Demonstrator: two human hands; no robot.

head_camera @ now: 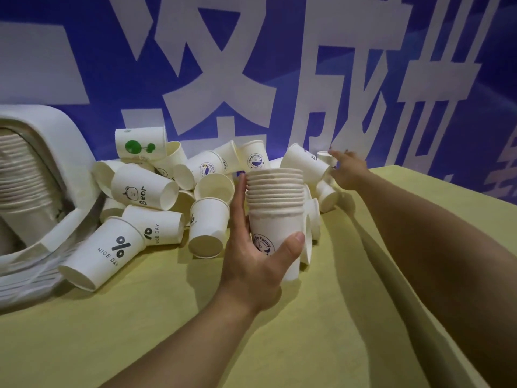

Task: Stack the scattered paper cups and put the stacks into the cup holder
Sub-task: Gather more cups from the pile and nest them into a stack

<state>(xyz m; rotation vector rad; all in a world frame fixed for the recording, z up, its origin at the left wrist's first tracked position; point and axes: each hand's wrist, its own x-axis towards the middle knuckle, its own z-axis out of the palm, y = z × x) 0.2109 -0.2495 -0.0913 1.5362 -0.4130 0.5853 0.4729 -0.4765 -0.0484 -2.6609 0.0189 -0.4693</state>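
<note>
Left hand [253,256] grips an upright stack of nested white cups [275,214]; right hand [348,170] pinches one cup [324,154].

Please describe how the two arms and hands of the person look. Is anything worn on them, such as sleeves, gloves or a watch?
Both forearms are bare as far as the picture shows: no sleeves, gloves, watch, bracelet or rings are visible. The left hand shows a short, unpainted thumbnail. The right hand is farther away and slightly blurred, so its nails cannot be judged.
</note>
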